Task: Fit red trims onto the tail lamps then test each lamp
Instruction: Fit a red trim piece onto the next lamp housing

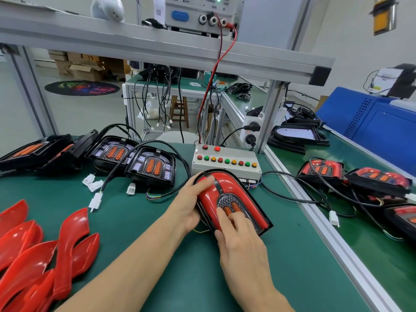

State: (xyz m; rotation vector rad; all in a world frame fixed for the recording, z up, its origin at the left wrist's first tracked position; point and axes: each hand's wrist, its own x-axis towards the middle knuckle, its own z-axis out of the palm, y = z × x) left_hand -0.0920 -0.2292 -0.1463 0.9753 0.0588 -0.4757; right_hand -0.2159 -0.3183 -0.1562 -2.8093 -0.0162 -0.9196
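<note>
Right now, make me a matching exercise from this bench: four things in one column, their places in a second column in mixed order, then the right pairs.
Things:
1. loose red trims
2. button box
3. power supply
4. tail lamp being fitted

Places:
A. on the upper shelf, red and black leads plugged in
B. under both hands, mid-mat
C. piled at the near left of the green mat
D. just behind the lamp being worked on

Pairs: 1-C, 2-D, 3-A, 4-B

The left hand grips the lamp's left edge; the right hand presses on its trim.
</note>
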